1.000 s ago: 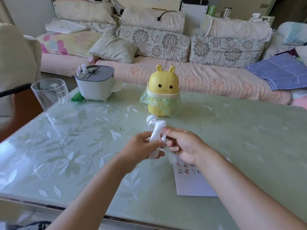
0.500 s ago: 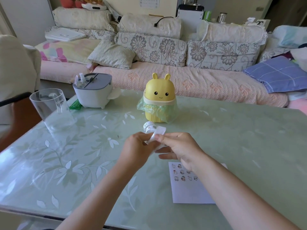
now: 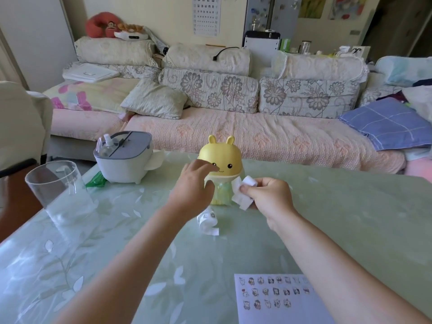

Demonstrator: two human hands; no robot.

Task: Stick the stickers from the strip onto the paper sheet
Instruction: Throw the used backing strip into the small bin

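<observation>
Right hand (image 3: 268, 196) pinches a white strip scrap (image 3: 243, 195), held roughly upright; left hand (image 3: 194, 183) hangs loose-fingered before the bag-lined yellow bin (image 3: 224, 157). Curled sticker strip (image 3: 207, 222) lies on the table (image 3: 350, 218) below, its tail pointing toward the paper sheet (image 3: 292, 314) with 3 sticker rows.

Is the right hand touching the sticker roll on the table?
Apart. Head view shows bare table between the right hand and the sticker roll; the hand pinches a paper scrap.
</observation>
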